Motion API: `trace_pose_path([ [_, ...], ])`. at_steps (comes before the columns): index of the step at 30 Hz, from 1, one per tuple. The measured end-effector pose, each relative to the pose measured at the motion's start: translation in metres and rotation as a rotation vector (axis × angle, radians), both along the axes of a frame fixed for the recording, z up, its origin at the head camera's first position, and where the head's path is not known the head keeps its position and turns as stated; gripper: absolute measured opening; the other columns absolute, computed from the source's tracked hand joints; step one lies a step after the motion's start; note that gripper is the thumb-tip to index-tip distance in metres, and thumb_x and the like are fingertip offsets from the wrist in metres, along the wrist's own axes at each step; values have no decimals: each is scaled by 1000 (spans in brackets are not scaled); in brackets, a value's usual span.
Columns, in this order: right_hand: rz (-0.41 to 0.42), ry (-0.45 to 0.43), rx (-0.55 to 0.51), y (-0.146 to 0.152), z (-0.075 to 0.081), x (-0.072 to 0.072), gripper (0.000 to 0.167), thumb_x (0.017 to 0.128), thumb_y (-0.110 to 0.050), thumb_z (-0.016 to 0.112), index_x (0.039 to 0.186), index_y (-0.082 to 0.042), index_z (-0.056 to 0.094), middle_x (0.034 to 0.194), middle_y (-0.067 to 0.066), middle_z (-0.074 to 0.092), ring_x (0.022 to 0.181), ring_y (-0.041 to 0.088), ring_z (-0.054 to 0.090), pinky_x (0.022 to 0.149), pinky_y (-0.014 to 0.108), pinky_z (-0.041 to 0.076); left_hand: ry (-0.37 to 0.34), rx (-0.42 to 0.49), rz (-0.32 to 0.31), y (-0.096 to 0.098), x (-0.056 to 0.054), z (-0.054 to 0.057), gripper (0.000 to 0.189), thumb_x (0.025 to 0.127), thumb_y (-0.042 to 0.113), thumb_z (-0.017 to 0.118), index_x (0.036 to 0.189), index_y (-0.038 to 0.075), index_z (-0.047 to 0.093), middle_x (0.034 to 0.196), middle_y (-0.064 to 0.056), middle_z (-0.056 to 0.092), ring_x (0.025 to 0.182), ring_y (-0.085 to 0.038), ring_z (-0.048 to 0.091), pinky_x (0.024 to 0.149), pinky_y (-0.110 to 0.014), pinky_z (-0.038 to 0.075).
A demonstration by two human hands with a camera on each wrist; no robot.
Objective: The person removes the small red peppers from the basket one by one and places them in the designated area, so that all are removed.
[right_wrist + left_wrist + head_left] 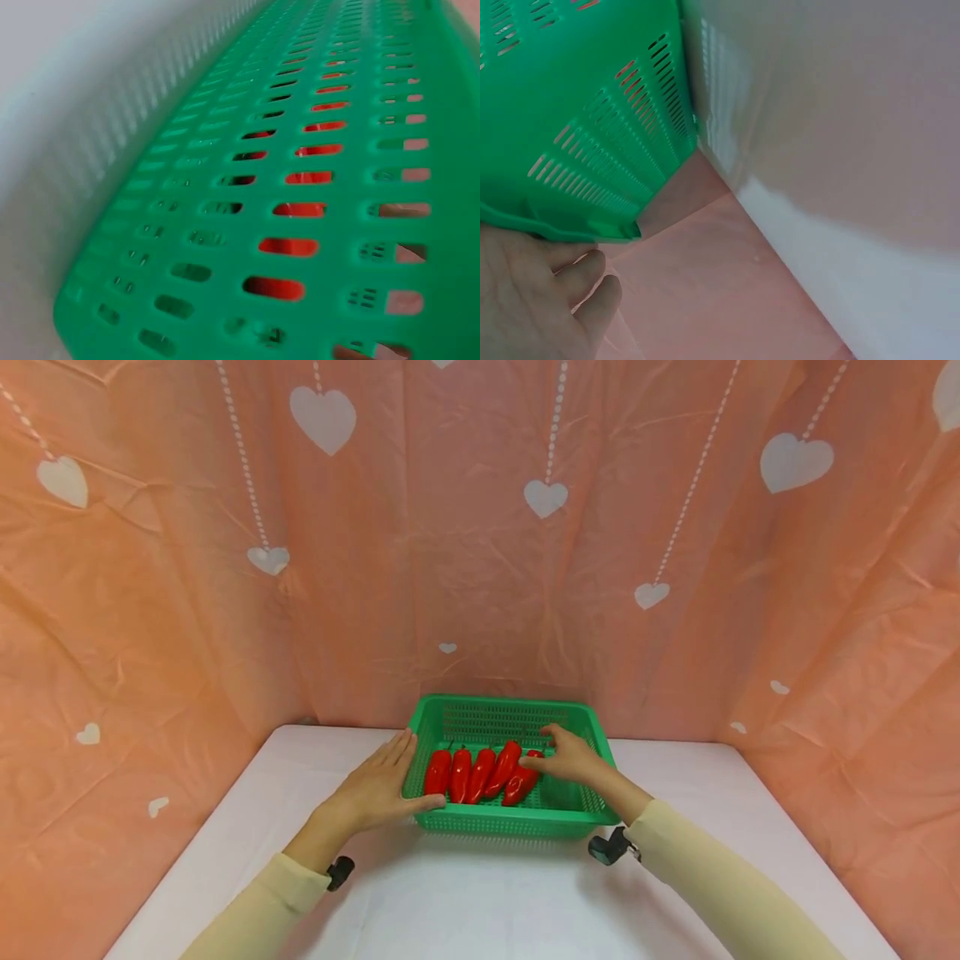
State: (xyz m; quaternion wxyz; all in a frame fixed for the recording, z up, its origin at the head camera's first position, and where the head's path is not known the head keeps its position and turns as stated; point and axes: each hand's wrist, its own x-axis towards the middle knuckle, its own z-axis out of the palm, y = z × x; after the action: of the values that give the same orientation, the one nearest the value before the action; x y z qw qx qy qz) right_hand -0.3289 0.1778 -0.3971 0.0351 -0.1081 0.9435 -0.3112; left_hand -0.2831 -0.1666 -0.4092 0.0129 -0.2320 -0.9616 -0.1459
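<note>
left hand (377, 787): spread wide at the near left corner of the green plastic basket (517, 817), fingers roughly straight along the left rim, thumb lying on the front rim. touching the basket, not wrapped round it.

right hand (572, 758): reaches over the right part of the basket, fingers bent, clear gap between thumb and fingertips. thumb is at the upper end of the rightmost red pepper (519, 788); can't tell if it makes contact. nothing lifted.

five red peppers (481, 777) total, all lying in the basket, side by side left to centre, stems toward the back wall. left three near upright in the row, right two slanted. right end of the basket floor is bare.

basket sits on the white table (465, 902), toward its back edge, near the pink-orange backdrop (480, 585) with white hearts. walls slotted; right wrist view shows red through the slots. both arms: beige sleeves (723, 877), a black device (341, 872) at each wrist.
</note>
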Motion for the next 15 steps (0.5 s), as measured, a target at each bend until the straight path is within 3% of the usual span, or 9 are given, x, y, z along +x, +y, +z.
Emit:
trace_pose_path([
  [8, -14, -36, 14, -4, -7, -6, 83, 93, -41, 82, 150, 10, 49, 135, 32, 64, 122, 45, 64, 101, 58, 57, 4, 35, -5, 2, 0, -2, 122, 94, 80, 57, 166, -11, 18, 177, -25, 15, 164, -44, 16, 131, -57, 24],
  [15, -37, -41, 25, -9, -22, -8, 84, 91, -45, 83, 147, 10, 51, 133, 26, 67, 118, 40, 66, 102, 55, 58, 4, 32, -5, -1, 1, -5, 121, 95, 81, 55, 167, -9, 16, 178, -23, 12, 165, -41, 13, 132, -54, 22],
])
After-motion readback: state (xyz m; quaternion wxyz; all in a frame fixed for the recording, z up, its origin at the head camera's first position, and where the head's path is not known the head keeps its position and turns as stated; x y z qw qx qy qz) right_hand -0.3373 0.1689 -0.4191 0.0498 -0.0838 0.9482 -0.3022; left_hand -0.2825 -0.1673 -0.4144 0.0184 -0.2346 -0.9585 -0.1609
